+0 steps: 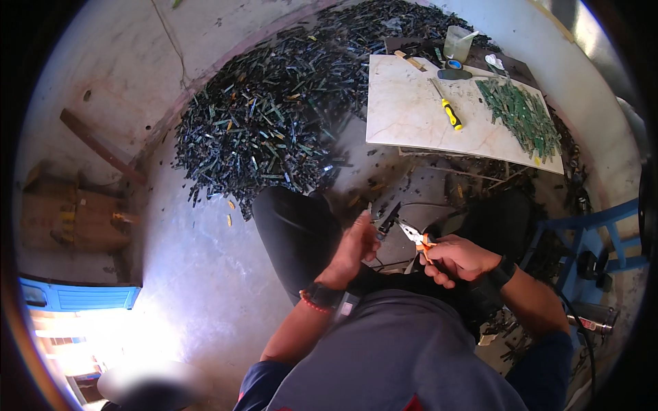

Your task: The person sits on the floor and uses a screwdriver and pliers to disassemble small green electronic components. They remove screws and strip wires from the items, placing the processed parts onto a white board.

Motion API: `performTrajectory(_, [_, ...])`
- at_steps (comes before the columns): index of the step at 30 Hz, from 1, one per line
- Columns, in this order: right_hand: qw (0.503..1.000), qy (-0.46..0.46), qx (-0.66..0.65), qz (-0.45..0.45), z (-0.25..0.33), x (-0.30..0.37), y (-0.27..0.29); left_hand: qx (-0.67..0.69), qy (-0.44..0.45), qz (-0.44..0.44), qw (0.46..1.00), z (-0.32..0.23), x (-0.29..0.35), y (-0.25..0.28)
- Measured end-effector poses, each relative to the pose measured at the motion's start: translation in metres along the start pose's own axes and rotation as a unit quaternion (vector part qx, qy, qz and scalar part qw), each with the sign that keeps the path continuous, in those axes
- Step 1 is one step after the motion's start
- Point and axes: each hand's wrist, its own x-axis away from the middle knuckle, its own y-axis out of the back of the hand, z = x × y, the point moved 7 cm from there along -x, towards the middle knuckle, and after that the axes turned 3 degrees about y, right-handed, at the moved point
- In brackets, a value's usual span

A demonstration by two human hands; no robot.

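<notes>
My right hand is closed around the pliers, which have silver jaws and orange-and-black handles. Their jaws point up and left, toward a small black strip in front of my lap. My left hand has its fingers closed at the lower end of that strip, between my knees. Whether the jaws touch the strip I cannot make out. A thin, pale bit also sticks up by my left fingertips.
A large heap of dark strips covers the floor ahead. On a pale board lie a yellow-and-black screwdriver, a dark-handled tool and a pile of green strips. A plastic cup stands behind. At right is a blue chair.
</notes>
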Motion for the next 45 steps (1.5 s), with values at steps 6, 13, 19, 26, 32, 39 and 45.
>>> performTrajectory(6, [0.988,-0.016,-0.081,0.131,-0.03,0.014,-0.01,-0.179,-0.191,-0.047,0.964,-0.042,0.003,0.009])
performTrajectory(13, [0.977,-0.018,-0.133,0.167,-0.052,0.017,-0.027,-0.288,-0.284,0.015,0.914,-0.044,0.018,-0.038])
performTrajectory(19, [0.956,0.065,-0.208,0.194,-0.047,0.017,-0.044,-0.239,-0.285,-0.021,0.928,-0.031,0.018,-0.039])
performTrajectory(26, [0.973,0.136,-0.163,0.094,-0.04,0.005,-0.044,-0.207,-0.186,-0.092,0.956,-0.01,-0.008,-0.027])
performTrajectory(32, [0.944,0.256,0.16,-0.131,-0.025,-0.005,-0.018,0.001,-0.058,-0.02,0.998,-0.011,-0.023,-0.05])
performTrajectory(39, [0.571,0.421,0.651,-0.27,0.038,0.005,0.0,0.089,0.095,0.155,0.979,0.057,-0.019,-0.063])
performTrajectory(45, [0.823,0.393,0.355,-0.206,0.027,0.016,0.036,0.203,0.09,0.229,0.948,-0.002,-0.01,-0.042])
